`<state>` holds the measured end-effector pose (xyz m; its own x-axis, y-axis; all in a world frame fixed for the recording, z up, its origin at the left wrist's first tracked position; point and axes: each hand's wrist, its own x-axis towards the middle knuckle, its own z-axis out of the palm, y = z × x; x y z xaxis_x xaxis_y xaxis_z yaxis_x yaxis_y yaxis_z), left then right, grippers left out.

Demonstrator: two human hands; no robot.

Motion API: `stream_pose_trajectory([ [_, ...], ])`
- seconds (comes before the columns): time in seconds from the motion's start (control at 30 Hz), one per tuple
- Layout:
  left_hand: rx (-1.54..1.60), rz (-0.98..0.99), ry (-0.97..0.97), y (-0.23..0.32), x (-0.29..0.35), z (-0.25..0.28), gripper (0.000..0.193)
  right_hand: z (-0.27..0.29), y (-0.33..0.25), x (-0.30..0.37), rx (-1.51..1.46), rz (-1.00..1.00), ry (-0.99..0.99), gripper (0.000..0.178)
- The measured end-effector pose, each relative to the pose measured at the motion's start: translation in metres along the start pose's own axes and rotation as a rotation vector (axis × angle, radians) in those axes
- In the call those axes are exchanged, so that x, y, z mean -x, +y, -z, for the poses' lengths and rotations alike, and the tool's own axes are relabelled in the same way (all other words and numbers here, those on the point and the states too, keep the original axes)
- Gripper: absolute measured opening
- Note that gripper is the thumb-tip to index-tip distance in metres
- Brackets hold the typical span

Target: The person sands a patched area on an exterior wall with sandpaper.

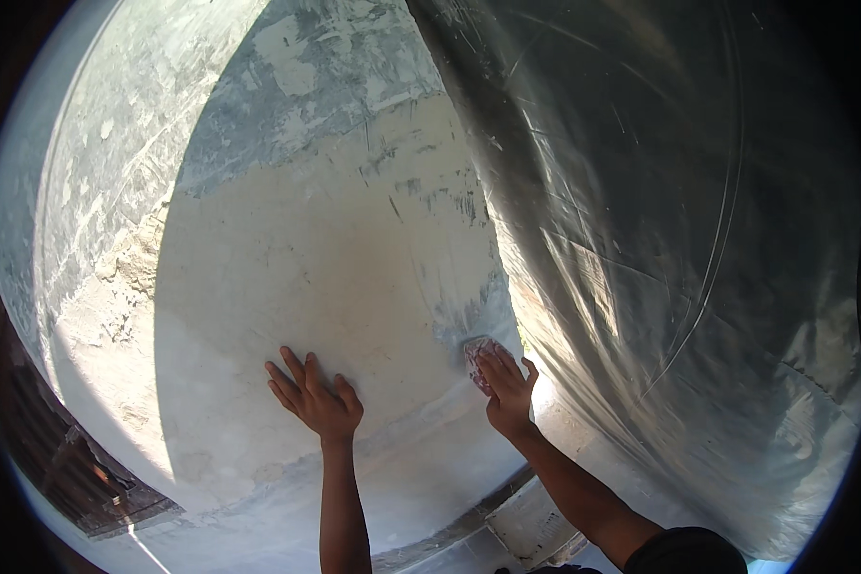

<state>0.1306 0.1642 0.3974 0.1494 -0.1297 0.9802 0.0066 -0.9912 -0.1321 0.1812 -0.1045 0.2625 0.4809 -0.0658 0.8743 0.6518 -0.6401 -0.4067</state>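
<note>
In front of me is a plastered wall (258,258), pale and smooth in the middle with patchy grey higher up. My left hand (320,400) lies flat against its lower middle, fingers spread, holding nothing. Near the wall's right edge, my right hand (509,387) presses a dusty, reddish piece of sandpaper (475,356) to the surface. The fingers cover part of the sandpaper. A grey smudged patch of wall shows just above and to the left of it.
A large dark plastic sheet (660,239) hangs in folds along the right, close to my right arm. Bright sunlight falls on the wall's left part, where rough plaster (129,277) shows. A dark slatted panel (86,478) is at lower left, a pale block-like object (531,521) below.
</note>
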Motion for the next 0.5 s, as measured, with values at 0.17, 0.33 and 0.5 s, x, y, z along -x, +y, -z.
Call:
stream_pose_trajectory([
  [0.17,-0.008,0.000,-0.002,-0.003,0.000,0.002,0.047,0.012,-0.050,-0.136,-0.056,0.124,0.265,0.063],
  [0.33,-0.009,0.004,-0.009,-0.001,0.000,0.002,0.047,-0.026,-0.029,-0.100,0.036,0.169,0.211,0.064],
  [0.5,-0.002,-0.001,-0.002,0.001,0.001,0.002,0.047,-0.021,0.006,0.041,0.047,0.025,-0.087,0.064],
])
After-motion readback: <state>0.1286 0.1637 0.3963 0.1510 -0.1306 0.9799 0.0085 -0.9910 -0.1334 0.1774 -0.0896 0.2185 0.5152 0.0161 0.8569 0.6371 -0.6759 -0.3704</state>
